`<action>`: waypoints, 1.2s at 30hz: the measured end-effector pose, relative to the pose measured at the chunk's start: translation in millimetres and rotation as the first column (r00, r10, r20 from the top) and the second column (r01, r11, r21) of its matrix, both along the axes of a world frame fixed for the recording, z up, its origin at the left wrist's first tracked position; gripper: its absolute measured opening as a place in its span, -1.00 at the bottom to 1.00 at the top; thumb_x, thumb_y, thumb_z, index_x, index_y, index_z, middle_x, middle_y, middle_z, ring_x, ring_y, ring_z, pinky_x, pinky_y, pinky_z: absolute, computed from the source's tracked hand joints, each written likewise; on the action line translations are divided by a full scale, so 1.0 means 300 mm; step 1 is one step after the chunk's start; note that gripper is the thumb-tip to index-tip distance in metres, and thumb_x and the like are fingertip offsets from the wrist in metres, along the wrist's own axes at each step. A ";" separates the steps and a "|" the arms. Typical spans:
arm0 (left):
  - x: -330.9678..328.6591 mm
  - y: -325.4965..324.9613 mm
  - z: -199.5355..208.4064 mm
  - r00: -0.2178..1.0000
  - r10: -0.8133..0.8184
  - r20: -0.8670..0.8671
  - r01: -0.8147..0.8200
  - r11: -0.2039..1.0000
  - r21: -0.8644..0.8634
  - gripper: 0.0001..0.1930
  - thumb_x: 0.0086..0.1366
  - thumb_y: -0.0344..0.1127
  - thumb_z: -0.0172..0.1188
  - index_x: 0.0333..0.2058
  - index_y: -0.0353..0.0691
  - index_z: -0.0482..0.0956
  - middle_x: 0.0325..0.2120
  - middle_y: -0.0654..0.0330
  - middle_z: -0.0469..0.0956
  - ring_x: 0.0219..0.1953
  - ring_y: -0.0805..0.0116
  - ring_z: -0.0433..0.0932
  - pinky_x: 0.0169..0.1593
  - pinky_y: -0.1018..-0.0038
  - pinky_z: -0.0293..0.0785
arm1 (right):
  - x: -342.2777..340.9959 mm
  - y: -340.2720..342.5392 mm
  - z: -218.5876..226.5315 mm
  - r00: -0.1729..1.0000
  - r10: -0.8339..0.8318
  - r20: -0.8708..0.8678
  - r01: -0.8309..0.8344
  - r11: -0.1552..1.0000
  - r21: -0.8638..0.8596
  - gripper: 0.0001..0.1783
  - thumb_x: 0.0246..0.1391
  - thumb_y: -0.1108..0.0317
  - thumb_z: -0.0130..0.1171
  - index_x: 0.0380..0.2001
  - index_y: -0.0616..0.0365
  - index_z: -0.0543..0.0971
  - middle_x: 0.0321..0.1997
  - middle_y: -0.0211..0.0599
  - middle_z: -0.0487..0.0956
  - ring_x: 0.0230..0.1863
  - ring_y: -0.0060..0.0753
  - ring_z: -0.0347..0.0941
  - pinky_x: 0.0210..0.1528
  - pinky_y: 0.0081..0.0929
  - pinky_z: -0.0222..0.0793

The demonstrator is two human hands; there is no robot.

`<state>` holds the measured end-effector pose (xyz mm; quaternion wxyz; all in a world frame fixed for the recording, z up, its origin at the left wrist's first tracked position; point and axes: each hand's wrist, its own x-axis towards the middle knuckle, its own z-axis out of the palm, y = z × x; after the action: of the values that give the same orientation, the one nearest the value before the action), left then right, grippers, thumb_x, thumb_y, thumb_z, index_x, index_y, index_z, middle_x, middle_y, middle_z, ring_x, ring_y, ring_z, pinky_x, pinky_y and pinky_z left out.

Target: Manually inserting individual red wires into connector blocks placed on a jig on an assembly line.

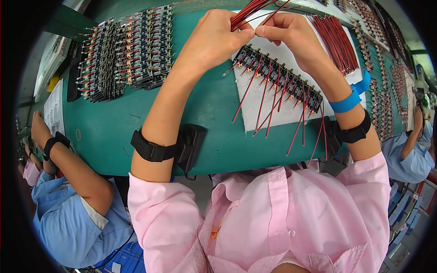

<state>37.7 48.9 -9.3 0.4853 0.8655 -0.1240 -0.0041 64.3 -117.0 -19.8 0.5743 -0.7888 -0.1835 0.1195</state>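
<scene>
Left hand (pixel 214 38) closed around a bundle of red wires (pixel 248 11); right hand (pixel 287 34) pinching one wire end at the same spot, fingertips touching. I see both over a white sheet (pixel 291 111) on the green table (pixel 114 127). Row of black switches (pixel 282 82) with red leads lies just below the hands. More switch stacks (pixel 127 50) far left, loose wire pile (pixel 337 41) right. Co-workers' arms at both edges.
</scene>
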 end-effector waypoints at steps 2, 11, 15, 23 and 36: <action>0.002 0.001 -0.002 1.000 0.007 -0.002 -0.007 1.000 -0.013 -0.75 -0.14 -0.25 0.05 -0.62 -0.38 0.45 -0.83 0.20 0.28 -0.72 0.45 0.25 -0.60 0.50 0.19 | 0.000 -0.001 0.001 1.000 0.003 -0.016 -0.003 1.000 0.010 -0.85 -0.23 0.32 0.11 -0.61 0.19 0.47 -0.64 -0.51 0.38 -0.58 -0.70 0.17 -0.50 -0.71 0.05; 0.006 0.000 -0.014 1.000 0.001 -0.003 -0.001 0.999 -0.036 -0.76 -0.13 -0.26 0.05 -0.63 -0.38 0.44 -0.82 0.21 0.30 -0.72 0.46 0.27 -0.61 0.51 0.19 | -0.006 0.003 0.006 1.000 -0.017 0.017 0.017 1.000 0.002 -0.85 -0.22 0.34 0.11 -0.60 0.20 0.48 -0.64 -0.51 0.39 -0.57 -0.70 0.18 -0.50 -0.70 0.05; 0.005 0.001 -0.013 1.000 -0.003 -0.010 0.002 0.999 -0.036 -0.77 -0.13 -0.26 0.05 -0.62 -0.37 0.45 -0.82 0.20 0.31 -0.72 0.45 0.27 -0.61 0.51 0.19 | -0.008 0.005 0.006 1.000 -0.024 0.009 0.024 1.000 0.014 -0.85 -0.22 0.33 0.11 -0.59 0.20 0.48 -0.63 -0.50 0.39 -0.57 -0.69 0.18 -0.50 -0.70 0.05; -0.001 -0.003 -0.003 1.000 0.006 -0.016 -0.006 1.000 0.017 -0.77 -0.13 -0.28 0.05 -0.60 -0.37 0.46 -0.82 0.19 0.31 -0.72 0.45 0.28 -0.61 0.51 0.20 | -0.001 -0.001 0.002 1.000 0.009 0.009 -0.009 1.000 -0.005 -0.84 -0.23 0.32 0.11 -0.60 0.20 0.48 -0.63 -0.50 0.39 -0.57 -0.69 0.18 -0.50 -0.70 0.06; -0.003 0.004 -0.007 0.997 0.041 0.062 -0.045 0.997 0.057 -0.79 -0.06 -0.29 0.07 -0.55 -0.36 0.45 -0.78 0.35 0.28 -0.71 0.63 0.19 -0.63 0.64 0.10 | -0.017 0.021 -0.027 0.989 0.037 0.143 0.002 0.965 -0.263 -0.86 -0.26 0.39 0.06 -0.72 0.23 0.41 -0.76 -0.53 0.30 -0.68 -0.76 0.16 -0.64 -0.74 0.06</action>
<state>36.8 50.1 -11.3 0.4558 0.8815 -0.1199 0.0291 59.4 -110.7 -27.8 0.4488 -0.8628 -0.2148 0.0894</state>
